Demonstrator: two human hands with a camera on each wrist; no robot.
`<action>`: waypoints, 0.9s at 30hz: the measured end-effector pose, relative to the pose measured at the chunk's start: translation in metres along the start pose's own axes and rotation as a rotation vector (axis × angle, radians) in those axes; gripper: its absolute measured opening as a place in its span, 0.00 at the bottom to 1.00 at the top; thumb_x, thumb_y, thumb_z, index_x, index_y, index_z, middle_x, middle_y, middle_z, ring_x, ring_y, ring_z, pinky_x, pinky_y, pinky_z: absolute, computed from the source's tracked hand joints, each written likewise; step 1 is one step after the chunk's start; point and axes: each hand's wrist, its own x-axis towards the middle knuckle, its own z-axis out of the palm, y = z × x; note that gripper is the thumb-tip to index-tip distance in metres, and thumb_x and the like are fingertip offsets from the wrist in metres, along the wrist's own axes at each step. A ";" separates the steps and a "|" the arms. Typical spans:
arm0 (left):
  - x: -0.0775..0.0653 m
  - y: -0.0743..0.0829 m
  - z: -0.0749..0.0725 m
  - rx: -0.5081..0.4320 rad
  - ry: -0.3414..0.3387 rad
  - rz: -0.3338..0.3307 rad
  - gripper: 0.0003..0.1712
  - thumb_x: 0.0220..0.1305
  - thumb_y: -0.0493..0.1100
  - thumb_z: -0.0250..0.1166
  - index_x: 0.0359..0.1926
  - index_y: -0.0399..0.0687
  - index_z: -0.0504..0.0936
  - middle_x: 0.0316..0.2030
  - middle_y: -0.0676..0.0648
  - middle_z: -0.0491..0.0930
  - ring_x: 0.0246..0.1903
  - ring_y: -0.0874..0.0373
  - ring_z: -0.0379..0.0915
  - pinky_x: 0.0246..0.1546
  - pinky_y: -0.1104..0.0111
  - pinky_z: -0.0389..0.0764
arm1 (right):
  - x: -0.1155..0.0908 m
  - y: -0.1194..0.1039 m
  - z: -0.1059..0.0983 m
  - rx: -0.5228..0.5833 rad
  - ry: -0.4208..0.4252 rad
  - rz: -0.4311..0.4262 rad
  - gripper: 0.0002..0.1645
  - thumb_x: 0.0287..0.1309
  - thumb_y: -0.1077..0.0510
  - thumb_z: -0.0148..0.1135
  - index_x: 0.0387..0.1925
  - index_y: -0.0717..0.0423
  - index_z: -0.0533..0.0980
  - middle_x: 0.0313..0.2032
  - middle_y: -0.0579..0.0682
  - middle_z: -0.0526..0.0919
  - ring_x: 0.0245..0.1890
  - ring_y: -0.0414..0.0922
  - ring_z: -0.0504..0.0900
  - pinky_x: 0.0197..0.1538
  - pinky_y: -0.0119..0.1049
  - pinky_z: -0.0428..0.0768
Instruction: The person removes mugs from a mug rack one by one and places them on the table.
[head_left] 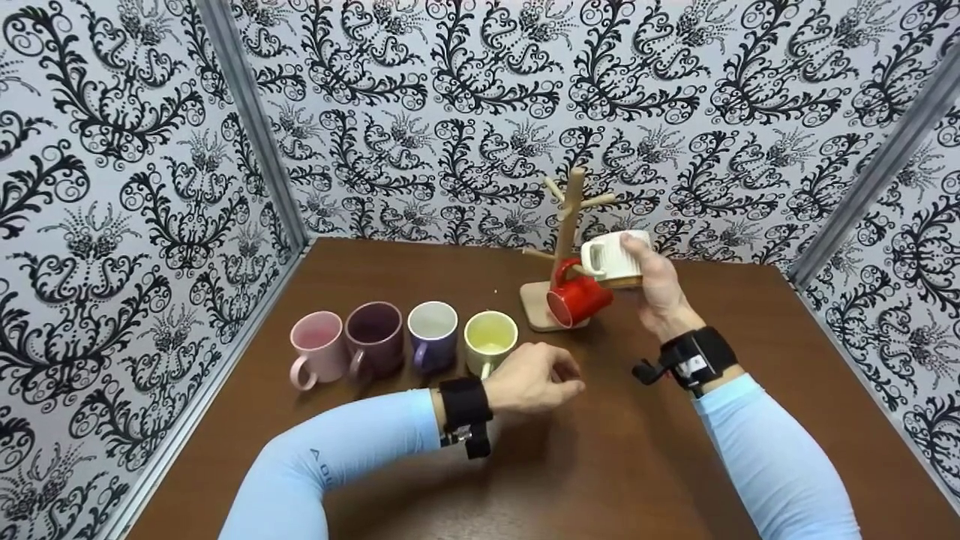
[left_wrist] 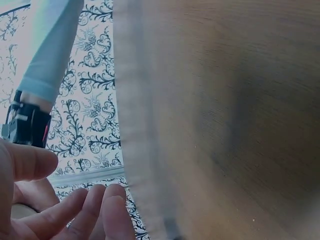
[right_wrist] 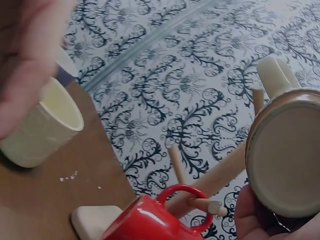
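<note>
My right hand [head_left: 660,289] grips a white ribbed mug [head_left: 616,256] by its body, raised beside the wooden mug tree [head_left: 568,232]. The mug's handle points left toward the tree, and its tan underside [right_wrist: 287,155] faces the right wrist camera. Just below it, a red mug [head_left: 583,301] hangs tilted by its handle from a lower peg. With fingers loosely bent and nothing in them, my left hand [head_left: 534,377] hovers over the table, in front and to the right of the yellow mug [head_left: 490,336], overlapping its handle in the head view.
Left of the yellow mug, a purple mug with a pale inside [head_left: 433,337], a dark plum mug [head_left: 375,339] and a pink mug [head_left: 319,346] stand upright in a row. Patterned walls [head_left: 450,112] enclose the brown table [head_left: 390,262] at the back and sides.
</note>
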 end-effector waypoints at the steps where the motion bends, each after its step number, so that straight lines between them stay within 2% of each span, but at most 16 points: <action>1: 0.001 0.000 0.000 -0.015 0.006 -0.010 0.12 0.65 0.51 0.71 0.44 0.52 0.91 0.32 0.61 0.87 0.31 0.72 0.80 0.38 0.75 0.79 | -0.002 0.002 0.000 -0.010 0.001 0.002 0.21 0.70 0.40 0.66 0.51 0.51 0.81 0.38 0.47 0.90 0.37 0.42 0.86 0.50 0.36 0.76; 4: 0.002 -0.001 0.000 -0.076 0.025 -0.049 0.14 0.64 0.52 0.72 0.45 0.50 0.91 0.33 0.59 0.88 0.32 0.71 0.80 0.40 0.75 0.80 | -0.007 0.009 0.000 -0.007 0.005 0.023 0.18 0.71 0.42 0.65 0.49 0.51 0.82 0.37 0.47 0.90 0.36 0.42 0.87 0.46 0.34 0.79; 6: 0.004 -0.001 -0.001 -0.151 0.031 -0.081 0.16 0.65 0.51 0.71 0.47 0.47 0.90 0.34 0.56 0.89 0.32 0.68 0.83 0.39 0.74 0.81 | -0.010 0.013 0.000 0.009 0.004 0.040 0.17 0.73 0.43 0.64 0.49 0.52 0.81 0.36 0.48 0.90 0.35 0.42 0.87 0.43 0.33 0.82; 12: 0.008 0.000 -0.003 -0.497 0.025 -0.181 0.23 0.70 0.46 0.69 0.58 0.34 0.83 0.39 0.45 0.89 0.27 0.54 0.87 0.24 0.66 0.84 | -0.020 0.022 0.001 0.031 -0.016 0.039 0.11 0.73 0.55 0.65 0.52 0.54 0.79 0.38 0.50 0.89 0.37 0.44 0.88 0.43 0.35 0.86; 14: 0.009 0.000 -0.004 -0.580 0.041 -0.211 0.25 0.71 0.46 0.69 0.61 0.33 0.81 0.42 0.43 0.89 0.27 0.54 0.87 0.22 0.66 0.83 | -0.023 0.024 0.002 0.014 -0.025 0.033 0.13 0.72 0.57 0.66 0.54 0.53 0.79 0.40 0.50 0.89 0.37 0.44 0.88 0.44 0.35 0.86; 17: 0.011 0.000 -0.006 -0.644 0.075 -0.237 0.27 0.72 0.47 0.68 0.64 0.33 0.79 0.44 0.42 0.89 0.27 0.54 0.87 0.22 0.68 0.81 | -0.027 0.027 0.001 0.006 -0.048 0.030 0.19 0.69 0.60 0.67 0.59 0.55 0.77 0.43 0.50 0.88 0.39 0.45 0.87 0.46 0.35 0.86; 19: 0.011 0.001 -0.008 -0.669 0.096 -0.231 0.27 0.73 0.47 0.67 0.65 0.34 0.78 0.45 0.43 0.88 0.27 0.54 0.87 0.22 0.68 0.81 | -0.029 0.028 0.001 0.005 -0.069 0.024 0.21 0.68 0.62 0.68 0.61 0.56 0.76 0.45 0.50 0.88 0.41 0.45 0.87 0.47 0.35 0.85; 23: 0.012 0.003 -0.013 -0.706 0.163 -0.172 0.24 0.75 0.46 0.66 0.64 0.36 0.77 0.46 0.43 0.87 0.27 0.54 0.86 0.22 0.69 0.80 | -0.033 0.032 -0.001 0.014 -0.116 0.008 0.21 0.67 0.66 0.66 0.59 0.56 0.77 0.49 0.51 0.88 0.44 0.45 0.87 0.48 0.35 0.85; 25: 0.013 0.004 -0.016 -0.739 0.203 -0.153 0.22 0.76 0.46 0.65 0.62 0.36 0.79 0.47 0.43 0.87 0.28 0.51 0.86 0.22 0.69 0.80 | -0.034 0.034 -0.002 0.016 -0.141 0.002 0.23 0.66 0.67 0.66 0.61 0.57 0.76 0.50 0.52 0.88 0.45 0.46 0.86 0.48 0.36 0.86; 27: 0.014 0.006 -0.018 -0.790 0.241 -0.162 0.19 0.76 0.46 0.63 0.58 0.36 0.81 0.47 0.43 0.86 0.29 0.47 0.86 0.22 0.68 0.80 | -0.036 0.036 -0.004 0.012 -0.158 0.004 0.27 0.65 0.68 0.67 0.64 0.61 0.74 0.50 0.52 0.87 0.45 0.46 0.86 0.48 0.37 0.87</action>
